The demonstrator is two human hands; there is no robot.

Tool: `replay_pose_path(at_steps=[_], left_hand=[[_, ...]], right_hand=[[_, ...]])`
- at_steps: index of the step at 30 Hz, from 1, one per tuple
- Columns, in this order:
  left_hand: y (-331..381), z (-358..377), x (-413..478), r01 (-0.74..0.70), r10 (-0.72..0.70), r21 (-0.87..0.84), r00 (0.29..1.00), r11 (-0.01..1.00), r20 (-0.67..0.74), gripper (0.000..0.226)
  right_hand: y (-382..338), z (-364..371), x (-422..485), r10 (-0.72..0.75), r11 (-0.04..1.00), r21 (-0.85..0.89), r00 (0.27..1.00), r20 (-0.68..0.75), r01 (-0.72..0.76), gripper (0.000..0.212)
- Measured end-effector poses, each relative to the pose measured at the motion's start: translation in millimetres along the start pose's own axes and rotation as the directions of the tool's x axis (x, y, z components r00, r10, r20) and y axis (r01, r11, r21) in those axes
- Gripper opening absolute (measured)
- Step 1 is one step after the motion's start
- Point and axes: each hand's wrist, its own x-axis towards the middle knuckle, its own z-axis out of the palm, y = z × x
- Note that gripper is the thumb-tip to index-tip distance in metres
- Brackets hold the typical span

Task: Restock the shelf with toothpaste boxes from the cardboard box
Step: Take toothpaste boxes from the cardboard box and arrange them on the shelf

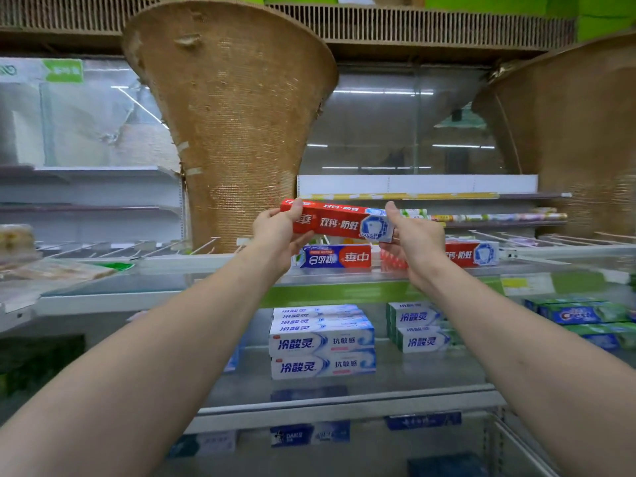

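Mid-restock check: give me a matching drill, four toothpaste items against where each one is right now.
Things
1. uppermost red box
2. blue-and-red box
3. white boxes
4. green Crest boxes

Places
A. far right of the lower shelf
B. in the air, left hand and right hand gripping its ends
C. stacked mid lower shelf
D. lying on the upper shelf, print upside down

Pairs: 1-B, 2-D, 3-C, 4-A
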Motion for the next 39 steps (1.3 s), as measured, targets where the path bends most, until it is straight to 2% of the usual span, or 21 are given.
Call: replay_pose_path(at_steps=[3,7,10,14,17,21,24,27,30,34,39], left_hand=[[-7.2,15.8,-3.4,-0.002,0.002,0.029,1.000,1.000,0.008,0.044],[-25.6,43.3,-5.4,0.001,-0.006,0.139,0.999,0.990,0.033,0.043],[-43.5,69.4,-4.6,-0.022,0.009,0.228,0.998,0.973,0.057,0.053],[-72.6,104.8,-4.2,-0.083,0.052,0.364,0.994,0.928,0.094,0.055],[-88.7,126.7,-4.7,-0.113,0.068,0.505,0.992,0.856,0.106,0.039],[-98.7,145.4,-0.3,-0.114,0.043,0.648,0.991,0.753,0.124,0.045],[-104.6,155.2,0.3,-0.114,0.036,0.731,0.992,0.672,0.121,0.048],[-108.2,161.4,-1.3,-0.106,0.060,0.769,0.994,0.631,0.088,0.051],[-108.1,163.6,-0.9,-0.075,0.061,0.770,0.997,0.634,0.047,0.051],[-108.4,164.8,1.7,-0.053,0.064,0.766,0.998,0.641,0.016,0.055],[-108.7,167.9,1.9,-0.056,0.061,0.792,0.998,0.608,0.024,0.048]], right_hand=[[2.3,-25.9,13.9,-0.038,0.997,-0.069,0.999,-0.005,0.038,0.020],[2.4,-66.9,34.9,-0.025,0.988,-0.152,0.999,-0.038,0.018,0.022],[0.5,-101.8,46.7,-0.081,0.970,-0.233,0.995,-0.061,0.064,0.011],[-4.9,-147.3,60.9,-0.112,0.919,-0.387,0.990,-0.085,0.070,0.011],[-8.4,-177.4,69.9,-0.074,0.894,-0.444,0.997,-0.020,0.057,0.029],[-12.0,-200.7,81.0,-0.075,0.795,-0.603,0.997,0.021,0.072,0.032],[-16.6,-208.9,87.7,-0.074,0.663,-0.743,0.996,0.049,0.086,0.033],[-14.9,-213.6,92.8,-0.027,0.581,-0.809,0.996,0.083,0.083,0.027],[-9.9,-211.7,102.5,-0.017,0.527,-0.844,0.994,0.108,0.101,0.028],[-7.0,-204.6,109.8,0.003,0.531,-0.842,0.993,0.119,0.100,0.022],[-5.3,-202.3,112.1,-0.003,0.539,-0.835,0.991,0.130,0.111,0.018]])
